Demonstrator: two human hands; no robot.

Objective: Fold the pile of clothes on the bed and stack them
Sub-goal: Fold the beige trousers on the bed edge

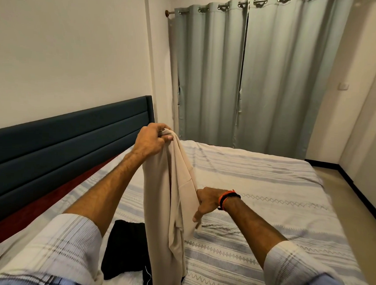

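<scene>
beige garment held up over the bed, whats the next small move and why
Probably lower the beige garment flat onto the bed. The left hand grips its top, and the right hand pinches its edge, so it hangs bunched and unfolded.

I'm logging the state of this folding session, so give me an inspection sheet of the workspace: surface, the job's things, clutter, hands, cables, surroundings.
Surface: bed under a striped, patterned sheet, lightly wrinkled.
Job's things: beige garment held up, hanging down toward the bed; black garment lying on the sheet at the near left, with a thin white cord on it.
Clutter: nothing seen.
Hands: left hand raised, grips the beige garment's top; right hand pinches its edge lower down, a wristband on that wrist.
Cables: nothing seen.
Surroundings: dark headboard at left, closed grey-green curtains beyond the bed, pale wall.
</scene>
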